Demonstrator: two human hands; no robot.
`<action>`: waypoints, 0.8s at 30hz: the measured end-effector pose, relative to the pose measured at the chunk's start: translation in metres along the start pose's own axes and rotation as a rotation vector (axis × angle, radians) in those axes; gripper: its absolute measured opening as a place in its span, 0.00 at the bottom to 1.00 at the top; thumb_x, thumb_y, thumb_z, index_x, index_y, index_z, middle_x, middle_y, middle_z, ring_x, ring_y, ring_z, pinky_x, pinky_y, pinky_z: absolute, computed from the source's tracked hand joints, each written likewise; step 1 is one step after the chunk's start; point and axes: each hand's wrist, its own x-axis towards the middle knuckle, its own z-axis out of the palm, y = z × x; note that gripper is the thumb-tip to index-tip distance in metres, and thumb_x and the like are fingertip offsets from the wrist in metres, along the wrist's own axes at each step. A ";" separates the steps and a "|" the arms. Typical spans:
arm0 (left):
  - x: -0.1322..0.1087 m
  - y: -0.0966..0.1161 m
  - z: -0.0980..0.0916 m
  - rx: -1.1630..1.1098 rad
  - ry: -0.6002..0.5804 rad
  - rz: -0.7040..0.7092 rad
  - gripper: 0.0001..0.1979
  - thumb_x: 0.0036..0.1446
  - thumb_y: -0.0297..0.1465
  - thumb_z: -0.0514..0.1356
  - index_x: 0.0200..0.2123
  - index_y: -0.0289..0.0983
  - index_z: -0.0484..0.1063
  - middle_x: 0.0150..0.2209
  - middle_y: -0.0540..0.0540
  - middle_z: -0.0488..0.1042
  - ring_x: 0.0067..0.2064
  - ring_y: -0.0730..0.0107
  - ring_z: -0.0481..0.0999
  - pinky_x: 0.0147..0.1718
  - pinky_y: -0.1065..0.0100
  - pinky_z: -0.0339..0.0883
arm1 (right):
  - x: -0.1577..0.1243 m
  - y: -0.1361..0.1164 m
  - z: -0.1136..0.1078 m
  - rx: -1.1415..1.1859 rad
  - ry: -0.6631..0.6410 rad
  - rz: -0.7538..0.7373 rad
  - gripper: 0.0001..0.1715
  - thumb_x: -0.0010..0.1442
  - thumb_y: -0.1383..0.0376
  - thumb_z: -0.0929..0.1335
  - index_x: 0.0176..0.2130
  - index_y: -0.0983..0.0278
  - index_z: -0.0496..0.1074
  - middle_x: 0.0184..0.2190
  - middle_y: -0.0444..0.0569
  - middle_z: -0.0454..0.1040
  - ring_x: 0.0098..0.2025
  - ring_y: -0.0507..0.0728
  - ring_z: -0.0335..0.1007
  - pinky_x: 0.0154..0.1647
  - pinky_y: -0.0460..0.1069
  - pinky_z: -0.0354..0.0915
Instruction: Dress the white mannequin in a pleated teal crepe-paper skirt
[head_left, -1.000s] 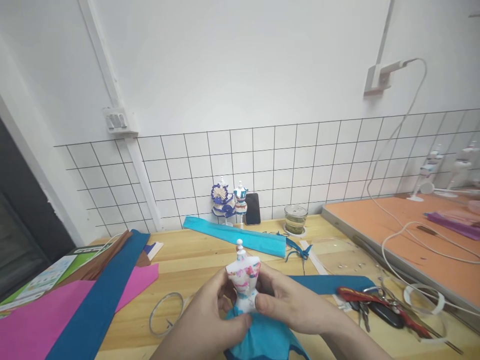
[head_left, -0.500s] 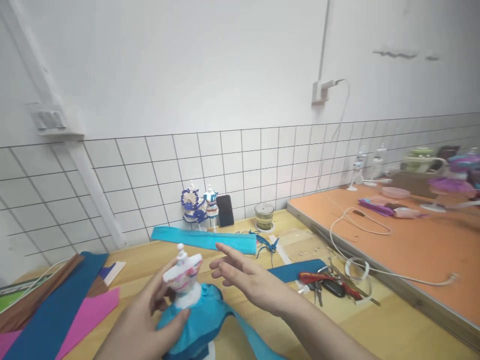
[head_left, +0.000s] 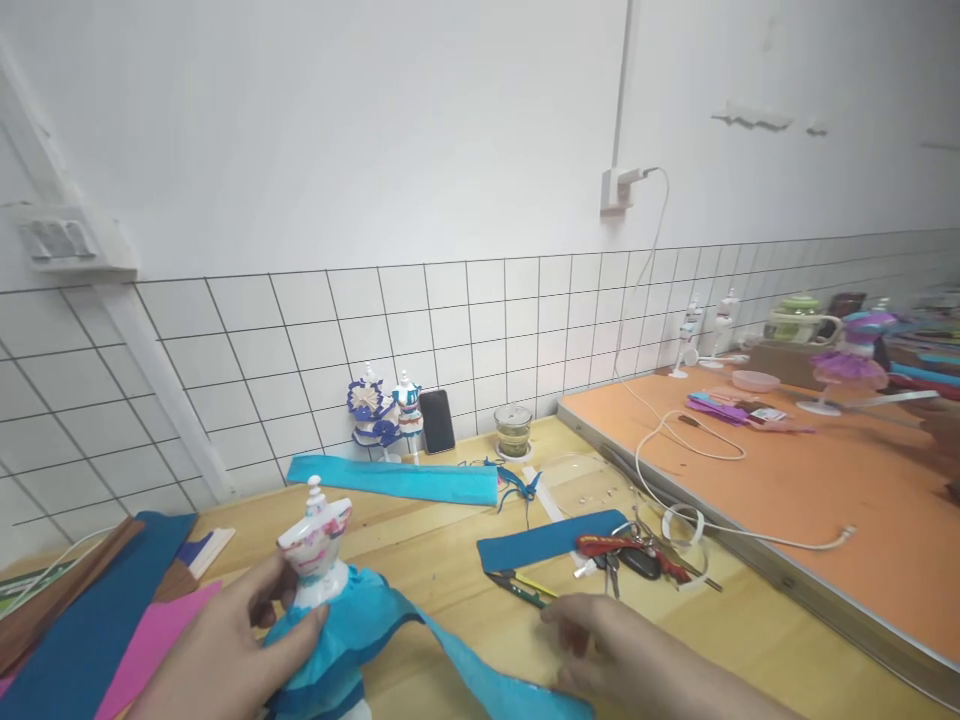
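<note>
A small white dress-form mannequin [head_left: 319,535] with a pink-marked bodice and a ruffled blue skirt [head_left: 337,625] tilts slightly in my left hand [head_left: 225,640]. My left fingers and thumb are wrapped around its waist. From the skirt a long loose blue strip [head_left: 480,670] trails right across the wooden table. My right hand [head_left: 607,645] hovers at the table, its fingers loosely bent and apart, with no object visible in them. Just beyond its fingertips lies a slim dark-green tool [head_left: 517,590] beside a yellow one [head_left: 532,582]; their exact kind is unclear.
A turquoise strip [head_left: 397,482] and a darker blue strip [head_left: 547,538] lie farther back. Keys [head_left: 615,575], a phone [head_left: 437,420], a lidded glass [head_left: 514,430] and decorated mannequins [head_left: 375,415] stand or lie around. Coloured sheets [head_left: 97,600] are at left; an orange table [head_left: 765,500] is at right.
My right hand has moved away from the mannequin, right and down toward the slim tools. My left hand keeps hold of the mannequin. The whole view has turned slightly right.
</note>
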 end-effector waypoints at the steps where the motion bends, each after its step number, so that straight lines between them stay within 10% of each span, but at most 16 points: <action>1: 0.001 -0.003 -0.003 0.013 -0.016 -0.001 0.20 0.42 0.41 0.62 0.40 0.39 0.72 0.31 0.49 0.79 0.34 0.57 0.77 0.29 0.69 0.70 | -0.003 0.003 0.009 -0.062 0.003 0.017 0.24 0.43 0.69 0.69 0.43 0.64 0.75 0.35 0.51 0.76 0.37 0.61 0.71 0.35 0.50 0.62; 8: -0.006 -0.005 -0.003 0.060 0.111 0.049 0.14 0.43 0.40 0.60 0.33 0.40 0.73 0.23 0.52 0.73 0.29 0.63 0.73 0.27 0.70 0.65 | -0.008 0.004 0.039 -0.163 -0.115 0.068 0.12 0.39 0.73 0.63 0.25 0.62 0.73 0.24 0.44 0.73 0.31 0.59 0.69 0.26 0.47 0.54; 12: -0.008 -0.001 -0.004 0.041 0.102 0.048 0.11 0.42 0.38 0.59 0.30 0.41 0.73 0.22 0.53 0.72 0.26 0.66 0.71 0.24 0.72 0.65 | 0.005 0.010 0.011 0.179 0.022 0.153 0.11 0.41 0.71 0.68 0.29 0.61 0.74 0.28 0.43 0.73 0.34 0.57 0.67 0.31 0.47 0.57; 18: -0.004 -0.004 -0.002 -0.112 0.063 -0.013 0.12 0.40 0.35 0.58 0.32 0.39 0.73 0.23 0.52 0.74 0.26 0.66 0.73 0.24 0.72 0.66 | 0.048 -0.002 -0.050 0.571 -0.218 0.116 0.16 0.42 0.57 0.76 0.25 0.65 0.72 0.20 0.40 0.68 0.22 0.48 0.63 0.26 0.44 0.60; 24: 0.005 -0.017 -0.002 -0.146 0.081 -0.020 0.10 0.41 0.37 0.60 0.28 0.39 0.70 0.24 0.51 0.74 0.26 0.66 0.73 0.25 0.72 0.65 | 0.080 0.003 -0.041 0.805 -0.280 0.134 0.23 0.38 0.51 0.77 0.27 0.63 0.70 0.18 0.38 0.69 0.19 0.47 0.65 0.21 0.42 0.62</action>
